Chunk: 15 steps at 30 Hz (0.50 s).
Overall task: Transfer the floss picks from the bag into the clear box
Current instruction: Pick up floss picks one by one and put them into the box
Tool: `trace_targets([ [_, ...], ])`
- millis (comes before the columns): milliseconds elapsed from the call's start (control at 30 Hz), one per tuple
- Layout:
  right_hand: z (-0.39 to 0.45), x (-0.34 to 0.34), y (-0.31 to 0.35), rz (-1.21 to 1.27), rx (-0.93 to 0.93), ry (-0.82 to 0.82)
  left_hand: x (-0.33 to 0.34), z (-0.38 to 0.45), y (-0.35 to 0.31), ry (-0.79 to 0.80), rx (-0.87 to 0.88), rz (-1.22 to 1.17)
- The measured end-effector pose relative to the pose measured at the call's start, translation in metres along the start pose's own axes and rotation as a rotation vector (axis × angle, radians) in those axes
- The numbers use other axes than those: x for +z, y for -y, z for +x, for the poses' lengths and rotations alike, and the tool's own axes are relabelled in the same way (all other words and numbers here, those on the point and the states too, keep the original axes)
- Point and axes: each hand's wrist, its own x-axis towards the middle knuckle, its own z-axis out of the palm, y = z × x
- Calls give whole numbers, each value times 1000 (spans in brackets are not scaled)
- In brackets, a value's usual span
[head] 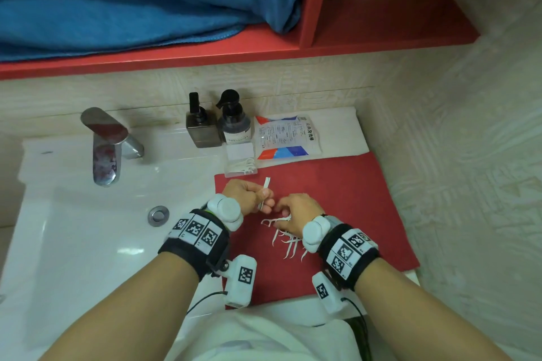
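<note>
My left hand pinches a small bunch of white floss picks that stick up above a red mat. My right hand is just to its right, low over the mat, pinching one floss pick by its handle. Several more loose floss picks lie on the mat under my right wrist. The clear box stands open at the mat's far left corner with several picks inside. The printed floss bag lies flat behind the mat on a white cloth.
Two dark pump bottles stand behind the clear box against the wall. A chrome faucet and a white sink basin with its drain are on the left. A red shelf holding a blue towel hangs overhead.
</note>
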Motion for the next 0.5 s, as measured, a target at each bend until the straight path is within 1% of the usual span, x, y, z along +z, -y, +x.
trace_targets([
  [67, 0, 1, 0, 51, 40, 12, 0, 1, 2, 2, -4, -1],
  [233, 2, 4, -1, 37, 81, 85, 4, 0, 8, -4, -19, -20],
  [300, 3, 5, -2, 56, 91, 43, 4, 1, 8, -23, -21, -27],
  [400, 2, 6, -5, 102, 120, -73, 5, 3, 11, -36, -24, -39],
  [500, 4, 7, -6, 163, 156, -126, 7, 7, 18, -55, -34, -65],
])
